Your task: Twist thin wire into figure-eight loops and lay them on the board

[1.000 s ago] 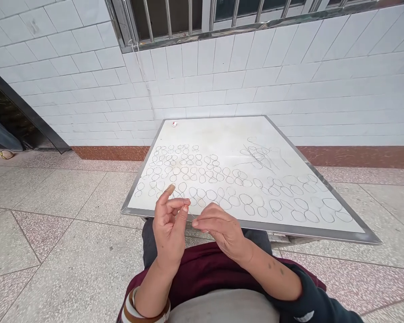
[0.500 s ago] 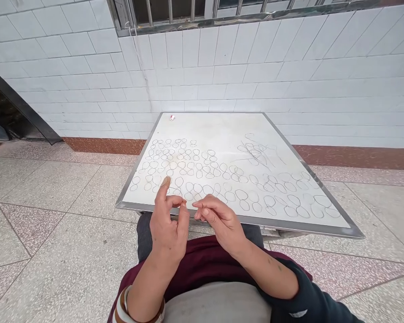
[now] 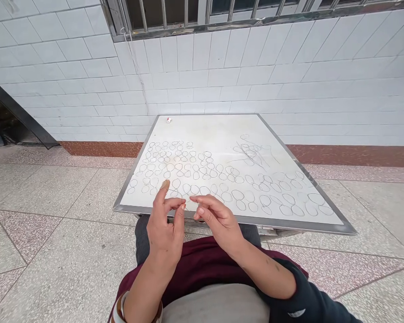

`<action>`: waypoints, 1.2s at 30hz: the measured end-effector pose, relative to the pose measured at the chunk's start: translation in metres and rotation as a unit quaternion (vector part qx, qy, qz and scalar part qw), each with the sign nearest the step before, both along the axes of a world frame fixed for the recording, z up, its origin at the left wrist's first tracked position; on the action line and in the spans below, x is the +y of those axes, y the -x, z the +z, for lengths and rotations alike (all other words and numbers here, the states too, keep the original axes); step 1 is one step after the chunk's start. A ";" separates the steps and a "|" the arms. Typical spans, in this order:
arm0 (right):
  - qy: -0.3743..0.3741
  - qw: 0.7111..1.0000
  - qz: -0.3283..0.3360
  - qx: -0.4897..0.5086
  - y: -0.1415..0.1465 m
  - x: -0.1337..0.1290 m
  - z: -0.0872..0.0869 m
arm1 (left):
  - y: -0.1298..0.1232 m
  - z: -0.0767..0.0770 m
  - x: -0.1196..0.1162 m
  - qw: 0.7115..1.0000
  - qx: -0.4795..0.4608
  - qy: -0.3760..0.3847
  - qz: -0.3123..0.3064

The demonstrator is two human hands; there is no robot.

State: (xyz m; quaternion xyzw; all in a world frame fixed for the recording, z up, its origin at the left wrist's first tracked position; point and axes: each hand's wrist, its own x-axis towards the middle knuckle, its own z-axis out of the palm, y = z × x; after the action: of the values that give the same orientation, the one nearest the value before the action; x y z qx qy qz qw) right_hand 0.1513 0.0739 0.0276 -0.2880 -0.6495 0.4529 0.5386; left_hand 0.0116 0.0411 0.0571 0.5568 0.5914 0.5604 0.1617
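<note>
Both my hands are raised over the near edge of the white board (image 3: 202, 130), fingertips a short way apart. My left hand (image 3: 164, 231) pinches a thin dark strand (image 3: 182, 196) between thumb and forefinger, its other fingers raised; whether it is wire or thread I cannot tell. My right hand (image 3: 224, 226) has its forefinger stretched toward the left fingertips, with the thumb bent against the curled fingers. What it grips is too fine to make out. Many thin dark loops (image 3: 242, 195), mostly in touching pairs, lie in rows on the board.
A loose tangle of thin strands (image 3: 251, 152) lies on the board's right half. At its far left corner is a small white and red object (image 3: 169, 120). Behind stand a tiled wall (image 3: 222, 76) and a barred window. A metal rim (image 3: 303, 228) edges the board.
My right forefinger has lifted slightly away from the thumb, leaving a wider gap. My left hand keeps its pinch. The whole view has shifted a little.
</note>
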 end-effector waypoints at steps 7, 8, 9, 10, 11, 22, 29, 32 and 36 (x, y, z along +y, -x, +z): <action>-0.014 0.999 -0.034 -0.016 -0.007 0.006 -0.002 | 0.004 0.007 -0.001 0.989 -0.127 0.073 -0.024; -0.011 0.999 -0.031 -0.018 -0.008 0.007 -0.001 | 0.005 0.008 0.000 0.986 -0.144 0.076 -0.030; -0.011 0.999 -0.026 -0.022 -0.009 0.007 -0.001 | 0.006 0.008 0.001 0.983 -0.163 0.078 -0.038; -0.014 0.999 -0.020 -0.032 -0.009 0.007 0.000 | 0.007 0.008 0.002 0.979 -0.182 0.080 -0.047; -0.022 0.999 -0.015 -0.045 -0.010 0.007 0.001 | 0.009 0.009 0.003 0.974 -0.201 0.082 -0.057; -0.149 0.969 -0.027 -0.196 -0.013 0.012 0.010 | 0.011 0.012 -0.003 0.996 0.036 0.060 -0.054; -0.135 0.963 -0.029 -0.230 -0.016 0.012 0.006 | 0.011 0.003 -0.001 0.993 0.059 0.052 -0.092; -0.123 0.962 -0.021 -0.242 -0.018 0.013 0.006 | 0.014 0.001 -0.002 0.989 0.060 0.071 -0.114; -0.109 0.959 -0.013 -0.261 -0.021 0.013 0.010 | 0.015 0.001 -0.004 0.985 0.058 0.095 -0.129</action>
State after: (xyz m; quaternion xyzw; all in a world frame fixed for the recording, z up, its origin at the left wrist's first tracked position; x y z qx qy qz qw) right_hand 0.1724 0.0873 0.0373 -0.3438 -0.8096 0.2812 0.3838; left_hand -0.0034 0.0369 0.0578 0.6424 0.5733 0.4427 0.2504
